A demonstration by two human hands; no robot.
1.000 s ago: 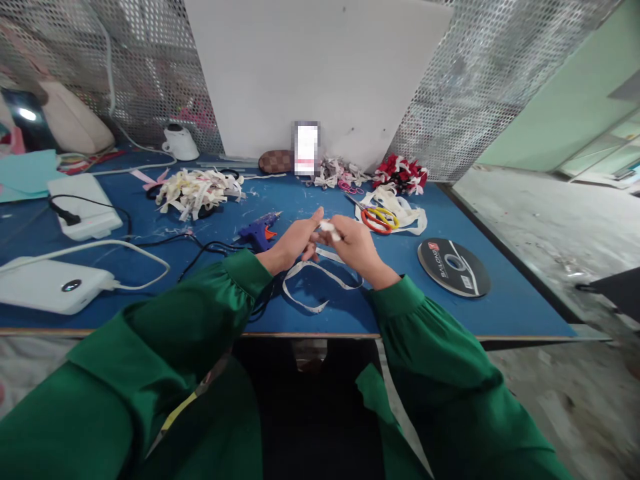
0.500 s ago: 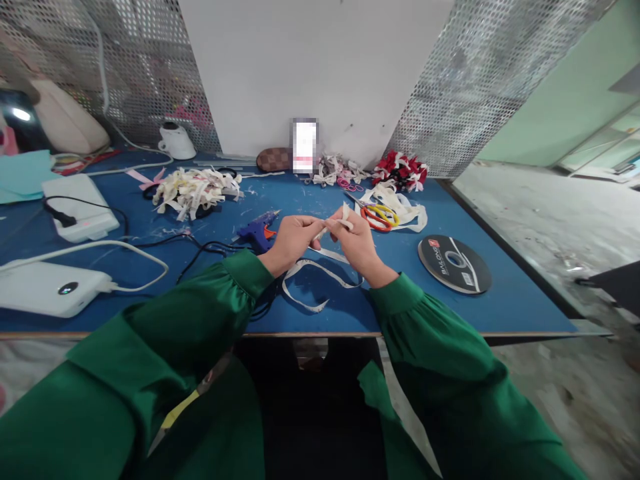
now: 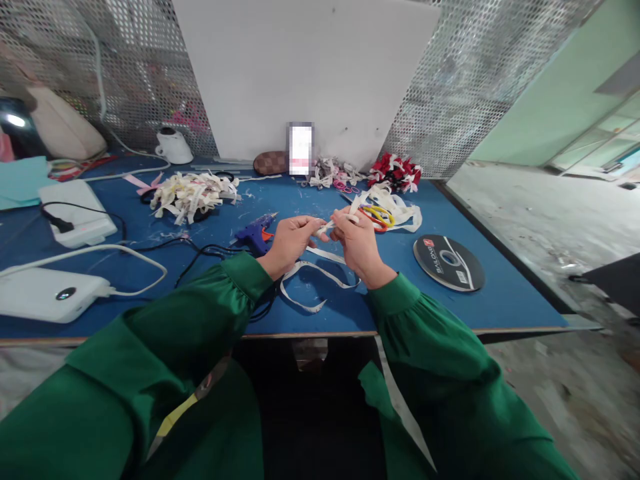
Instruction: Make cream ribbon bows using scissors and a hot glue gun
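Both hands are raised over the middle of the blue table, pinching a cream ribbon (image 3: 353, 204) between them. My left hand (image 3: 291, 243) is closed on one part of it with thumb and forefinger. Fingers curled, my right hand (image 3: 359, 244) grips another part, and a loose end sticks up above the knuckles. Below the hands a length of printed white ribbon (image 3: 320, 267) lies in a loop on the table. A blue glue gun (image 3: 255, 235) rests just left of my left hand. Behind my right hand are scissors (image 3: 380, 217) with red and yellow handles, on a heap of cream ribbon.
A black ribbon reel (image 3: 449, 263) lies at the right. Piled cream ribbon bows (image 3: 193, 193) sit at the left, red and white bows (image 3: 395, 172) at the back. A phone (image 3: 301, 148) stands against the board. A white power bank (image 3: 50, 291) and cables occupy the left side.
My right fingers have curled further around the ribbon, and its loose end now points up differently. The left hand keeps its pinch. The whole view has shifted slightly.
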